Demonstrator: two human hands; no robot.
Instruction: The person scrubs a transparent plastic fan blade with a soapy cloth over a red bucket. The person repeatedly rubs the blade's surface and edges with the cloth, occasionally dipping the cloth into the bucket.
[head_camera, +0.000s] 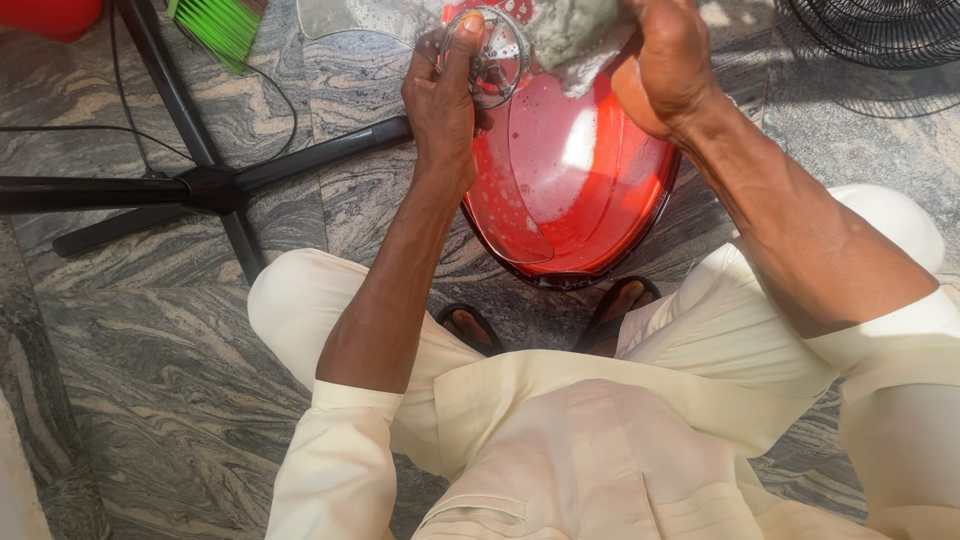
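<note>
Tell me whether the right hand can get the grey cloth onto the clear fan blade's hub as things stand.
Probably yes. The right hand holds the grey cloth right beside the hub of the clear fan blade, which the left hand grips over the red basin; nothing lies between.

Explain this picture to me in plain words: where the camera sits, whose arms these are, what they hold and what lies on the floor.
The camera is worn on a person's head and looks straight down, so both arms are that person's own, above their cream trousers and sandalled feet. The left hand grips the hub of a clear plastic fan blade piece. The right hand presses a grey cloth against it. Below them a red basin of soapy water stands on the grey stone floor. To the left lies a black cross-shaped stand with a cord. At the top edge are green broom bristles, and at top right part of a black wire fan guard.
</note>
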